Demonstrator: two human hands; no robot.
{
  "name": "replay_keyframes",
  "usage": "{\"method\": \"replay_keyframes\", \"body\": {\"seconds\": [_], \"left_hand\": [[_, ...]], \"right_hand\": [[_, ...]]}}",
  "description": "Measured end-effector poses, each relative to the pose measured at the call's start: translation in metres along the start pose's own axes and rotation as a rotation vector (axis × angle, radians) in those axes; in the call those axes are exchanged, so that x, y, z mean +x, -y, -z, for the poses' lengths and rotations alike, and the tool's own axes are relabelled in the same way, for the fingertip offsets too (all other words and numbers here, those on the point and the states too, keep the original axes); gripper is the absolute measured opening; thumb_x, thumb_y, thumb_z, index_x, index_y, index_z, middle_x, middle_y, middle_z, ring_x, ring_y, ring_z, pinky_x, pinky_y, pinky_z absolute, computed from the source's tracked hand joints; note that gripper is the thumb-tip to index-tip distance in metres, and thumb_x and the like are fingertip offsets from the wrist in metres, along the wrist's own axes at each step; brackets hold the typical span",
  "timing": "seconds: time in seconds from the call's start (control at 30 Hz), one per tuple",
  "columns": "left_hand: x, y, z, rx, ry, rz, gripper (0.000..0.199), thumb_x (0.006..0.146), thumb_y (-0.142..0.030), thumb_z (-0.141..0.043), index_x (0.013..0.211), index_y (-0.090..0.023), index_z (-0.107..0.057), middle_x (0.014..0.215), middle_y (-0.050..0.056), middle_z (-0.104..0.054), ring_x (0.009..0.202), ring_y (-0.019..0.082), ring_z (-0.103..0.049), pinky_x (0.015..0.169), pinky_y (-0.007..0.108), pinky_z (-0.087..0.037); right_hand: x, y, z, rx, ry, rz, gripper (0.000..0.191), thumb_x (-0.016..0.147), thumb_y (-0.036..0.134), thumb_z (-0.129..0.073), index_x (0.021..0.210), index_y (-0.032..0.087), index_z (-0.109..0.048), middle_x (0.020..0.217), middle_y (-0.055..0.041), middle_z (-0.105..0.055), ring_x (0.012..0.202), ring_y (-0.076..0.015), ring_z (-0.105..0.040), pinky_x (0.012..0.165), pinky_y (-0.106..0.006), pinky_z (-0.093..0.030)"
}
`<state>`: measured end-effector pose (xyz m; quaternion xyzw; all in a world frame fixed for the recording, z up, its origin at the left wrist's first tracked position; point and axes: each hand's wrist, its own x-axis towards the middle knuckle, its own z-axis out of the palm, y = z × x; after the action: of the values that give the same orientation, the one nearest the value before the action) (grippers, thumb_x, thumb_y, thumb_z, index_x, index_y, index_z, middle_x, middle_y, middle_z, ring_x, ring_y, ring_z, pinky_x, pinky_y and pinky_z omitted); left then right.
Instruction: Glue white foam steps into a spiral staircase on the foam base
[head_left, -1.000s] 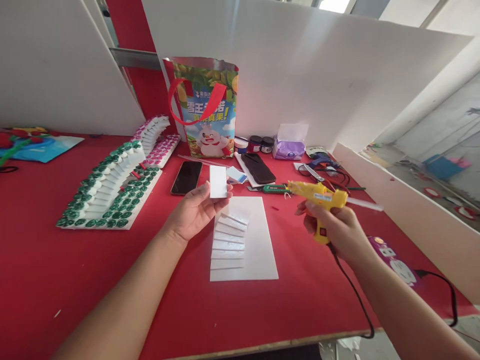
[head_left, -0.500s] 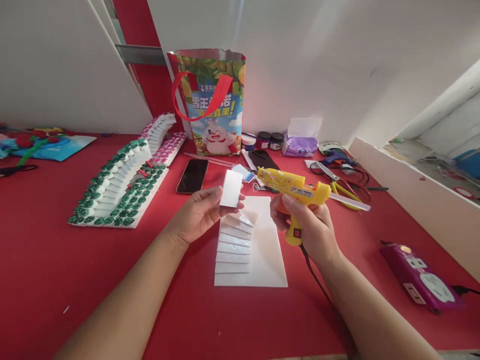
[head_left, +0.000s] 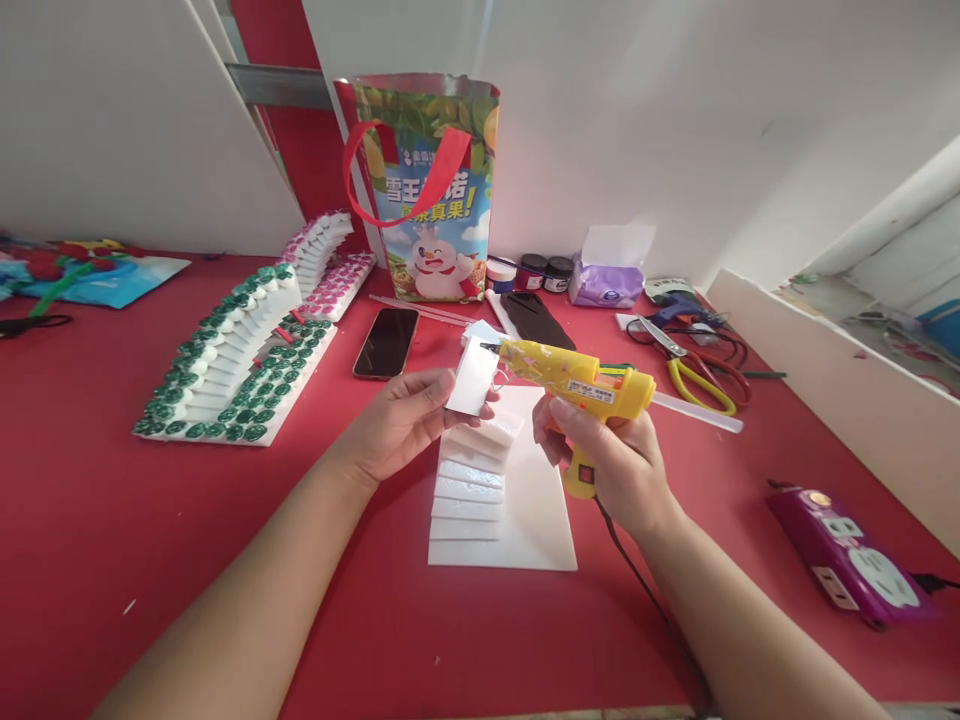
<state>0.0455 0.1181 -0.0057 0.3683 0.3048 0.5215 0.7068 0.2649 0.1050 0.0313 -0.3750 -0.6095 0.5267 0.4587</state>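
Note:
Between the thumb and fingers of my left hand (head_left: 416, 415) is a small white rectangular foam board piece (head_left: 472, 377), tilted up above the table. My right hand (head_left: 611, 450) is wrapped round the handle of a yellow hot glue gun (head_left: 555, 372), whose nozzle points left at the piece's upper right edge. Whether the tip touches it I cannot tell. A clear glue stick (head_left: 697, 411) juts from the gun's back. Below the hands lies a white board (head_left: 536, 520) with several overlapping white strips (head_left: 466, 505) stepped up its left side, some shiny on top.
Left stand a green-trimmed stair model (head_left: 225, 370) and a pink-trimmed one (head_left: 337, 275). A phone (head_left: 385, 343), gift bag (head_left: 435, 200), paint jars (head_left: 532, 272), tissue pack (head_left: 609, 280) and scissors (head_left: 686, 365) lie behind. A purple power strip (head_left: 847, 555) sits right.
The glue gun has moved left, bringing its nozzle to the upper edge of the white piece. The piece has shifted slightly right and tilted; the view has shifted a little too.

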Motion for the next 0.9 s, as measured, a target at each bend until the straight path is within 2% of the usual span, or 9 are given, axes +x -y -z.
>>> {"method": "replay_keyframes", "body": {"seconds": [0.27, 0.47, 0.63, 0.9], "left_hand": [[-0.0003, 0.0007, 0.0009, 0.031, 0.041, 0.005, 0.026, 0.084, -0.037, -0.078, 0.095, -0.013, -0.081, 0.097, 0.013, -0.079, 0.090, 0.026, -0.075, 0.087, 0.038, -0.057], [-0.0001, -0.0006, 0.0007, 0.040, 0.077, 0.010, 0.027, 0.084, -0.037, -0.078, 0.094, -0.012, -0.081, 0.094, 0.013, -0.079, 0.087, 0.023, -0.074, 0.082, 0.033, -0.057], [-0.0006, -0.0005, 0.0012, 0.048, 0.083, 0.006, 0.026, 0.086, -0.037, -0.076, 0.094, -0.013, -0.082, 0.097, 0.014, -0.079, 0.087, 0.024, -0.074, 0.083, 0.035, -0.057], [-0.0003, -0.0017, 0.0000, 0.022, 0.106, 0.016, 0.026, 0.085, -0.036, -0.077, 0.095, -0.013, -0.082, 0.093, 0.013, -0.079, 0.086, 0.023, -0.074, 0.080, 0.031, -0.058]], "right_hand": [[0.0016, 0.0024, -0.0014, -0.024, -0.019, -0.010, 0.031, 0.089, 0.043, -0.063, 0.070, 0.018, -0.062, 0.063, -0.0009, -0.058, 0.054, -0.0131, -0.050, 0.051, -0.029, -0.041], [0.0013, 0.0036, -0.0026, -0.017, -0.014, -0.001, 0.030, 0.090, 0.039, -0.062, 0.069, 0.018, -0.061, 0.062, -0.0001, -0.057, 0.053, -0.0118, -0.050, 0.050, -0.028, -0.040], [0.0011, 0.0035, -0.0038, -0.032, -0.019, -0.004, 0.031, 0.090, 0.040, -0.062, 0.068, 0.018, -0.060, 0.062, -0.0001, -0.057, 0.052, -0.0118, -0.050, 0.050, -0.028, -0.040], [0.0006, 0.0013, -0.0032, -0.016, -0.019, 0.006, 0.029, 0.092, 0.036, -0.061, 0.069, 0.018, -0.060, 0.062, 0.0004, -0.057, 0.053, -0.0112, -0.050, 0.050, -0.027, -0.040]]}}
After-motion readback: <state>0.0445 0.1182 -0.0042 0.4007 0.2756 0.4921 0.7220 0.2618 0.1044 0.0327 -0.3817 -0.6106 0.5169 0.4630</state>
